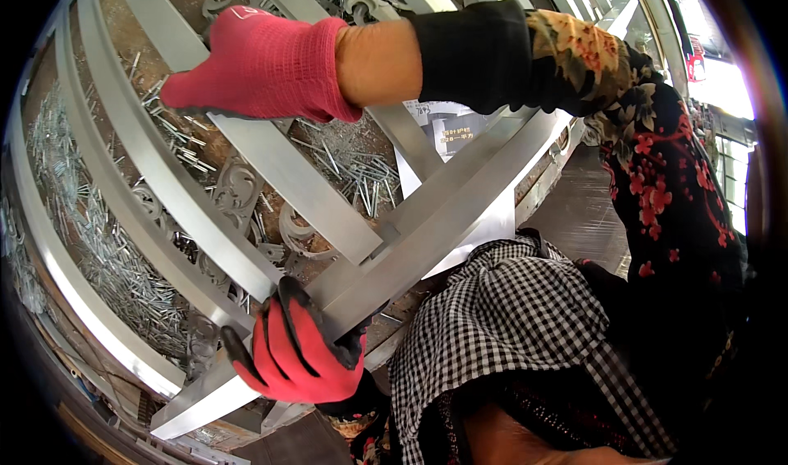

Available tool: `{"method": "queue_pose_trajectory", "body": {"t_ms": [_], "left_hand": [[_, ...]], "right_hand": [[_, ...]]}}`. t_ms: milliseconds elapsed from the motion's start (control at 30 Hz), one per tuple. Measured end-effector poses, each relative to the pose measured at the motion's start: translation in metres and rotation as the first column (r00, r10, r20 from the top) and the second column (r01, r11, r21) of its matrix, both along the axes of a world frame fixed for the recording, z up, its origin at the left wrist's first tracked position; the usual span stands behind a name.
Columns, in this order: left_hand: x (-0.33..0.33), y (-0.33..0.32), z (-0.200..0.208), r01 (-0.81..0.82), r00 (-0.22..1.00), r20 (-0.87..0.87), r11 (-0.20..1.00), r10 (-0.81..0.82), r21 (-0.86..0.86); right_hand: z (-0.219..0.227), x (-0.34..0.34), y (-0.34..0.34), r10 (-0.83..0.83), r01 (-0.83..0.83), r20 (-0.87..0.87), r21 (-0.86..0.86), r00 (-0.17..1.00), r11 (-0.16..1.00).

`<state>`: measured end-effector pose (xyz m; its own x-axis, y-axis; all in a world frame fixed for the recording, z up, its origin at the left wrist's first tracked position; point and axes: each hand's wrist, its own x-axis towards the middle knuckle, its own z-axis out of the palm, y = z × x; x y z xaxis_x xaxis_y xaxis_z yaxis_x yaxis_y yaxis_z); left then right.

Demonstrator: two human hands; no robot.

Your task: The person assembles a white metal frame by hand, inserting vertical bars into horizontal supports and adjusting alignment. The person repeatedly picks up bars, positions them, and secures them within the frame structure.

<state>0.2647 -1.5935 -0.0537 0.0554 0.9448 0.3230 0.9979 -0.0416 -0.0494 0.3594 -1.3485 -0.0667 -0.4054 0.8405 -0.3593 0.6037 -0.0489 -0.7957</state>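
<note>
A silver metal frame of flat parallel bars meets a long crosswise rail in front of me. My left hand, in a red glove with black fingers and palm, curls round this rail near the ends of two bars. My right arm reaches across from the right. My right hand, in the same kind of glove, lies bent over a middle metal bar farther up the frame. Its fingertips are mostly hidden behind the glove's back, and the thumb side points left.
Heaps of loose nails lie on the brown work surface under the bars, with another pile in the middle. Curled metal ornaments lie among them. White printed sheets sit beneath the rail. My checked cloth hangs close to the rail.
</note>
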Motion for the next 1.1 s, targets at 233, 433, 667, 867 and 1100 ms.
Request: {"method": "queue_pose_trajectory", "body": {"t_ms": [233,433,667,867,1100], "left_hand": [[0.013,-0.003,0.009,-0.036,0.999,0.022,0.996,0.038,-0.087],[0.014,0.005,0.014,0.004,1.0,0.017,0.997,-0.002,-0.074],[0.013,0.005,0.01,0.051,0.999,0.015,0.998,-0.051,-0.047],[0.014,0.003,0.009,0.038,0.999,0.016,0.998,-0.037,-0.045],[0.025,0.007,0.015,-0.004,1.0,0.017,0.999,0.005,-0.035]], "right_hand": [[0.01,0.002,0.004,0.117,-0.107,0.084,-0.122,0.99,0.987],[-0.043,0.012,0.033,0.637,-0.287,0.126,0.945,0.761,0.156],[0.008,0.024,0.022,0.518,-0.528,0.15,0.422,0.842,0.737],[0.015,0.031,0.015,0.35,-0.357,0.07,0.214,0.934,0.909],[0.009,0.032,0.015,0.286,-0.288,0.037,0.046,0.957,0.957]]}}
